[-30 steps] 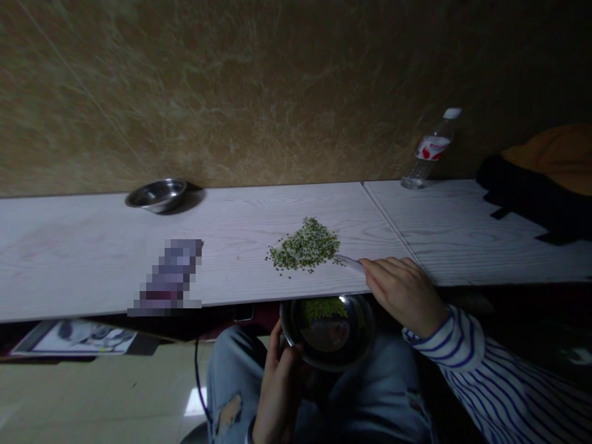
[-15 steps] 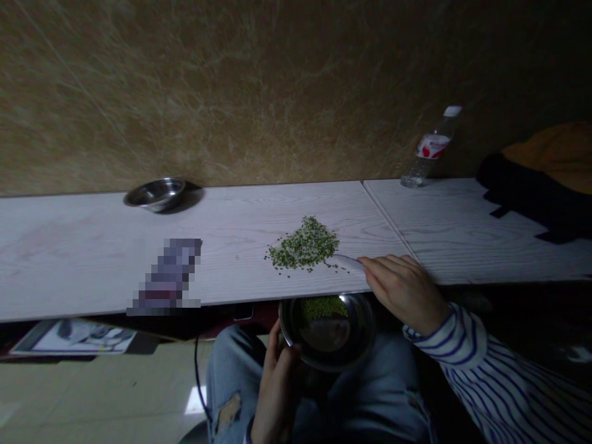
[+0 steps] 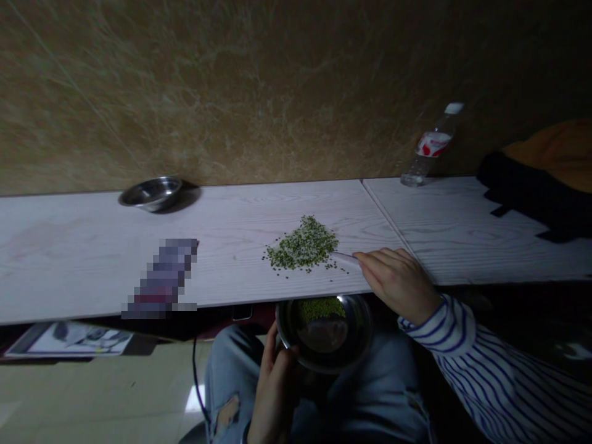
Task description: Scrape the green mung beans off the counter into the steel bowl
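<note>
My right hand (image 3: 398, 280) is closed around a slim white spoon (image 3: 345, 258). The spoon's far end reaches the right edge of a loose pile of small green beans (image 3: 305, 246), mixed with white grains, so its tip is hard to make out. Below the table edge, my left hand (image 3: 277, 376) grips the left rim of a steel bowl (image 3: 324, 364), thumb over the rim and fingers partly hidden. Green beans (image 3: 321, 307) lie in the far part of this bowl, which is held tilted above my lap.
A second steel bowl (image 3: 152, 195) stands by the wall at the back left of the white table (image 3: 231, 271). A blurred-out flat object (image 3: 164, 274) lies at the front left. A water bottle (image 3: 428, 148) and a dark and orange cloth item (image 3: 546, 179) are on the right.
My right hand and the spoon have shifted slightly left and up, at the pile's edge. My left hand still holds the bowl. The view has moved slightly.
</note>
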`<control>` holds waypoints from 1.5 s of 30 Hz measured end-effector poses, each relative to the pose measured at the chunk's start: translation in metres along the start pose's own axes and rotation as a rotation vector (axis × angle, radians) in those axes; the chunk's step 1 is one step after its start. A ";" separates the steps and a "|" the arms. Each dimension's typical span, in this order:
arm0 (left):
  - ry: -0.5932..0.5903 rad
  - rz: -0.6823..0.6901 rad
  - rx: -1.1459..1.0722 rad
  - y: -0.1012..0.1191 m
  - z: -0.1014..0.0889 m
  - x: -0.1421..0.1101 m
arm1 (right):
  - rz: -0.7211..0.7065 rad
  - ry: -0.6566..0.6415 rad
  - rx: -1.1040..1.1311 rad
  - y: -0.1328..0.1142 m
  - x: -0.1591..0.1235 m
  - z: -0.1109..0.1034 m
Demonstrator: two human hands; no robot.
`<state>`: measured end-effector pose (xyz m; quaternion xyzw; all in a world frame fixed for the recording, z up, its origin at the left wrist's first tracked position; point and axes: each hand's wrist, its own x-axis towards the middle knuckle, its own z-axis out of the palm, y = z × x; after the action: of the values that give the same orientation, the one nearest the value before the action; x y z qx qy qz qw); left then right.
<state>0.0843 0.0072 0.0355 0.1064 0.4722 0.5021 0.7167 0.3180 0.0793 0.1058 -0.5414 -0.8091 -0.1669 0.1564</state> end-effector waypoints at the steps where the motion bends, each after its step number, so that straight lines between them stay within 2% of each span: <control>1: -0.011 0.003 0.001 0.000 -0.001 0.000 | 0.002 -0.003 -0.005 0.001 0.001 0.001; 7: -0.042 0.022 -0.005 -0.001 -0.003 0.000 | -0.031 0.008 0.023 -0.003 -0.001 0.004; 24: 0.023 0.031 0.060 0.000 0.000 -0.004 | -0.041 0.032 0.056 -0.005 -0.017 -0.003; 29: 0.010 0.005 0.051 -0.001 0.000 -0.004 | -0.018 0.034 0.033 0.000 -0.010 -0.001; 35: -0.035 0.046 0.055 -0.002 -0.004 -0.002 | -0.023 0.014 0.061 -0.002 -0.004 0.005; 45: -0.004 0.019 0.057 0.001 -0.004 -0.003 | -0.050 0.028 0.103 -0.005 -0.012 0.002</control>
<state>0.0807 0.0036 0.0355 0.1324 0.4839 0.4949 0.7095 0.3174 0.0684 0.0982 -0.5096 -0.8277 -0.1364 0.1912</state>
